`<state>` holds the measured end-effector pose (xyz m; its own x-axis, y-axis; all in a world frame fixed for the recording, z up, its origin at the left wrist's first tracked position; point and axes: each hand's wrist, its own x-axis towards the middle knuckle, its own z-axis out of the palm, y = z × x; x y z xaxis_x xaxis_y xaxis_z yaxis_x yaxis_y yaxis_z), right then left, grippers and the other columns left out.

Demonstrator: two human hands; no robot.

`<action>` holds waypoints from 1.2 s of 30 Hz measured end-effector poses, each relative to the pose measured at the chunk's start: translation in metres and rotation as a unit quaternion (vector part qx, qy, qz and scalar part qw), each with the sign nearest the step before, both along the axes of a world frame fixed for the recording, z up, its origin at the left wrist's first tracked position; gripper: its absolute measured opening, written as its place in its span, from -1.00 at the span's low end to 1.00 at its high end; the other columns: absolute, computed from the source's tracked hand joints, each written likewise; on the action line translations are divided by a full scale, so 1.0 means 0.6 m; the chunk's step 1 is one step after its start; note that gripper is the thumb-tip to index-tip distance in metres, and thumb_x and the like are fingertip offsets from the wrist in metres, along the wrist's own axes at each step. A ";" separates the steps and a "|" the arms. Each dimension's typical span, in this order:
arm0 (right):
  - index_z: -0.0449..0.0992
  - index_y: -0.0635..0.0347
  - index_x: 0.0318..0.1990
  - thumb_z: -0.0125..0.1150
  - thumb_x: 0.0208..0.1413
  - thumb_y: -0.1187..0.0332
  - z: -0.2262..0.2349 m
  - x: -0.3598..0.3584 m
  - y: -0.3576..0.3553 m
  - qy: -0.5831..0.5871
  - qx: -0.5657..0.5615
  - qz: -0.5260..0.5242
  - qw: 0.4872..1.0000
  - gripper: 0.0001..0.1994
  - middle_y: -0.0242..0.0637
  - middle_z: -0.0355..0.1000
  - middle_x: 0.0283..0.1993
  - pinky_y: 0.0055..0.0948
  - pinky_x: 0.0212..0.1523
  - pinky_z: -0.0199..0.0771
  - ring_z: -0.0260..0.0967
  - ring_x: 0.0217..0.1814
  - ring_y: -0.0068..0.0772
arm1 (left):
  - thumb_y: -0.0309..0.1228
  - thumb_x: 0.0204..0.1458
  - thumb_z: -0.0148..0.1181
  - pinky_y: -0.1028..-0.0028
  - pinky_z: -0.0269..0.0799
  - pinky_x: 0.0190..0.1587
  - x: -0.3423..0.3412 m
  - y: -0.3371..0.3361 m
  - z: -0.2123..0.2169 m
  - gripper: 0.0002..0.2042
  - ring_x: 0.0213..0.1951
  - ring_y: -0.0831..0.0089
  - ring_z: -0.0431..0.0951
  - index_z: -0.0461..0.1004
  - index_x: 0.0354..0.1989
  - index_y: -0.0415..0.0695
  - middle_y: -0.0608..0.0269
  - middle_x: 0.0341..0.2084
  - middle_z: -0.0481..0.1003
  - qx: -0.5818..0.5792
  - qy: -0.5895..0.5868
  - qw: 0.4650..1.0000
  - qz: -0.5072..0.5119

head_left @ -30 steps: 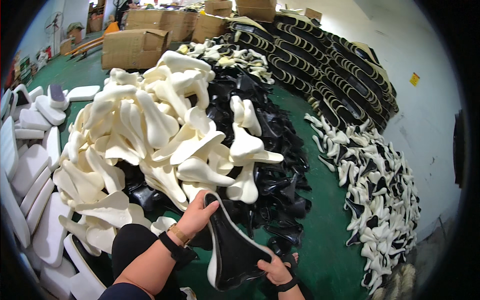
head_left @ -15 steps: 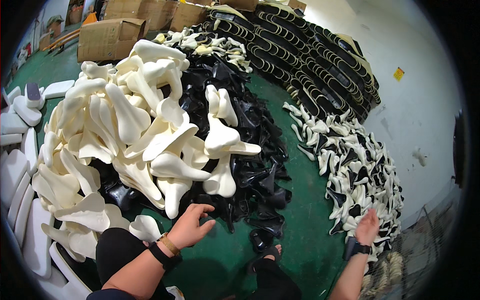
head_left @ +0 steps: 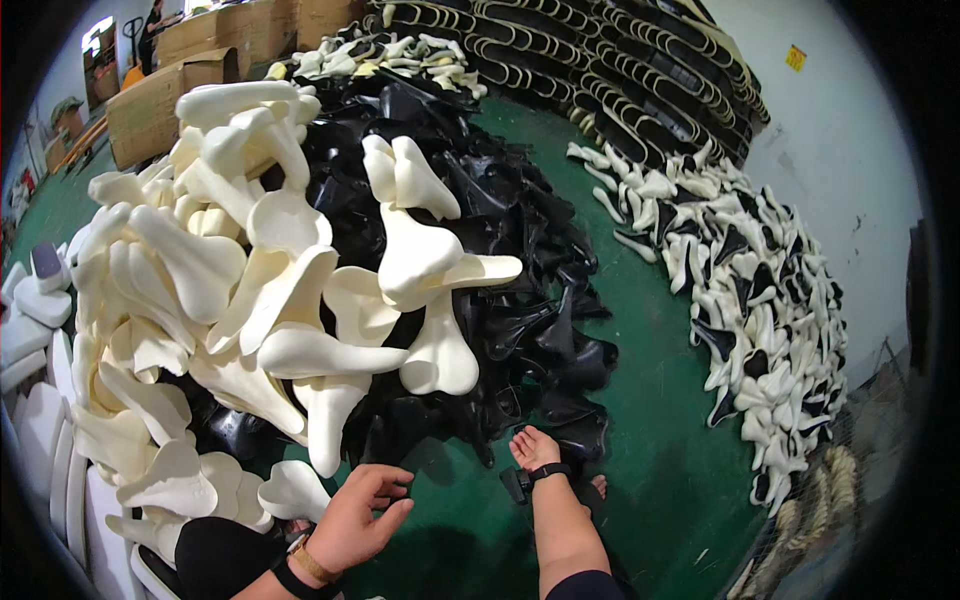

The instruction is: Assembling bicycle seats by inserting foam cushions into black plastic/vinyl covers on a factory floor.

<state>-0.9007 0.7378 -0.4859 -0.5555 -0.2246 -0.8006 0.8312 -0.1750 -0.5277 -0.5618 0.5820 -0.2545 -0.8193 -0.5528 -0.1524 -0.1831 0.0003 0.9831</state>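
Cream foam bicycle-saddle pads (head_left: 200, 260) lie in a big loose heap at the left and middle. Glossy black saddle-shaped shells (head_left: 540, 330) spread under and beside them. My left hand (head_left: 362, 518) hovers low in front of the heap, empty, its thumb apart from the lightly bent fingers. To its left lies one cream pad (head_left: 292, 492), not touched. My right hand (head_left: 534, 448) is turned partly palm up just in front of the near black shells; its fingers are apart and nothing shows in them.
Smaller white-and-black saddles (head_left: 760, 320) form a long pile at the right, by a coiled rope (head_left: 825, 500). Behind are stacked black saddle-like parts with cream rims (head_left: 600, 70) and cardboard boxes (head_left: 150, 120). Thick white pads (head_left: 40, 430) line the left. A person (head_left: 157, 28) stands far back.
My right hand has swung left, from beside the right-hand pile to the front of the black shells. My left hand has dropped slightly lower and back. The view has shifted a little.
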 end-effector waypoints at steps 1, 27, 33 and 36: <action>0.33 0.18 0.09 0.14 0.14 0.35 -0.019 -0.004 -0.007 0.004 0.005 -0.011 1.000 -0.63 -0.21 0.26 0.10 -0.14 0.01 0.45 0.27 -0.02 -0.25 | -0.48 0.06 0.22 0.46 0.51 -0.06 -0.008 -0.002 -0.003 -0.69 -0.13 0.39 0.54 0.40 -0.01 -0.19 0.13 -0.09 0.34 0.001 -0.008 1.000 -0.007; 0.45 0.26 0.06 0.07 0.27 0.27 0.199 0.018 0.052 0.216 -0.044 0.365 0.904 -0.69 -0.29 0.43 0.07 -0.31 0.04 0.37 0.35 0.12 -0.38 | -0.50 0.06 0.21 0.44 0.52 -0.10 -0.007 0.041 -0.007 -0.61 -0.08 0.35 0.54 0.30 0.07 -0.24 0.08 -0.03 0.33 0.022 0.035 0.999 -0.029; 0.41 0.29 0.08 0.04 0.28 0.28 0.297 -0.019 0.070 0.306 -0.122 0.210 0.921 -0.67 -0.25 0.42 0.07 -0.28 0.04 0.43 0.35 0.17 -0.31 | -0.47 0.06 0.21 0.43 0.52 -0.10 -0.001 0.033 -0.012 -0.60 -0.09 0.35 0.54 0.30 0.08 -0.24 0.07 -0.01 0.33 -0.008 0.037 0.999 -0.031; 0.38 0.30 0.10 0.05 0.27 0.27 0.369 -0.037 0.151 0.355 -0.102 0.190 0.910 -0.65 -0.24 0.40 0.10 -0.26 0.05 0.43 0.34 0.19 -0.26 | -0.50 0.06 0.21 0.45 0.52 -0.11 0.000 0.025 -0.004 -0.60 -0.09 0.35 0.54 0.31 0.07 -0.26 0.06 -0.01 0.33 -0.007 0.047 0.999 -0.020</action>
